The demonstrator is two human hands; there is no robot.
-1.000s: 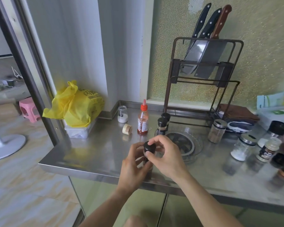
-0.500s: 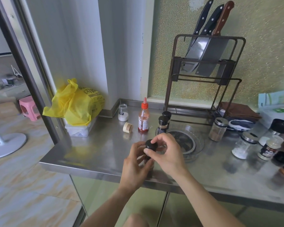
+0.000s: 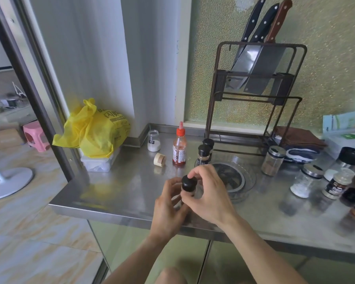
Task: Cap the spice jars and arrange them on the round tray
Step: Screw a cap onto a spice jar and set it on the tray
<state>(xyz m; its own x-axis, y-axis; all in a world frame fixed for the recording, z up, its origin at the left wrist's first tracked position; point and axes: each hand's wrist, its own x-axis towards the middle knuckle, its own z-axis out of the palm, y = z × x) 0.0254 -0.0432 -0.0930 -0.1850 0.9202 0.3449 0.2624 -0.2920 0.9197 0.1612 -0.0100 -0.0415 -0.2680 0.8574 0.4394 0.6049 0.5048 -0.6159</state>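
Note:
My left hand grips the body of a small spice jar held above the steel counter. My right hand pinches the jar's black cap from the right. The round clear tray lies just behind my hands; two black-capped spice jars stand at its left rim. A small jar of white powder stands uncapped at the back left, with a beige cap lying on its side near it. Several more jars stand to the right of the tray.
A red-capped sauce bottle stands left of the tray. A knife rack rises behind it. A yellow bag on a plastic box sits at the counter's left end. Cloths and boxes lie at the far right. The counter's front edge is under my wrists.
My hands have stayed together on the jar while the fingers of my right hand shifted around the black cap. The camera view has drifted slightly.

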